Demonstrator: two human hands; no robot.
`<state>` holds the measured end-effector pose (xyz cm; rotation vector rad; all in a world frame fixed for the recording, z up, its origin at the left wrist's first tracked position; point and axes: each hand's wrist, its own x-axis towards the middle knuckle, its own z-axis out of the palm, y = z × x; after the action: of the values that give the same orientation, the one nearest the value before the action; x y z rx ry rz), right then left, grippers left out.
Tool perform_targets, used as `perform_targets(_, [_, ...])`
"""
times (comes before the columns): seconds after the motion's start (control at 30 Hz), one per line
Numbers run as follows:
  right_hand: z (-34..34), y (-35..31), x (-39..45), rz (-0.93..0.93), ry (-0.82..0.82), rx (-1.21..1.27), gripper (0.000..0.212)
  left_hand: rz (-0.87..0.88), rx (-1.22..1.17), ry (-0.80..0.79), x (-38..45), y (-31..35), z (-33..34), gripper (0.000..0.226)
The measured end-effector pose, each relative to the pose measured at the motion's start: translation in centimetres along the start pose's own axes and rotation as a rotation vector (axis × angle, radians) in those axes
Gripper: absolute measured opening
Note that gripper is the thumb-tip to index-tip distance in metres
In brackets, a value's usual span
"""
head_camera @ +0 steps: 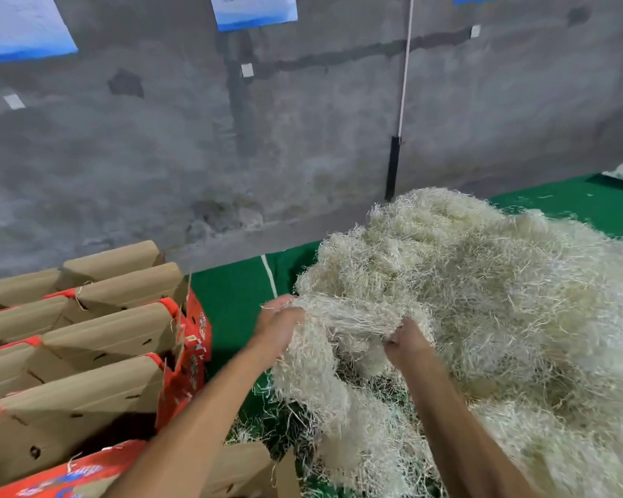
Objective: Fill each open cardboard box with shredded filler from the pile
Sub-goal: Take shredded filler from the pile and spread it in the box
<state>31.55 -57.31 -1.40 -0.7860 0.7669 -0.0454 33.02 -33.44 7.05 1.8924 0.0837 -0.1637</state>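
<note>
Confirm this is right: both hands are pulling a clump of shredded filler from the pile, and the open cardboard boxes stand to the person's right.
One thing is off: the head view shows the open cardboard boxes to the person's left, not right. The rest holds: the left hand and right hand both grip a clump of shredded filler at the pile.

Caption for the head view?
Both hands, left hand and right hand, grip a clump of shredded filler beside open boxes.
</note>
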Motion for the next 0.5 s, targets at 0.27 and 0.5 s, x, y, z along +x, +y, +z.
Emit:
perform_targets(0.27, [0.7, 2.8, -4.0, -0.113, -0.244, -0.634, 0.089, -0.159, -0.302, 0.122, 1.1, 2.3, 1.0, 0.050])
perform_targets(0.5, [3.4, 1.6, -6.3, -0.938, -0.233, -1.218, 0.084, -0.248, -0.374, -0.066, 0.2, 5.9, -0.4, 0.035])
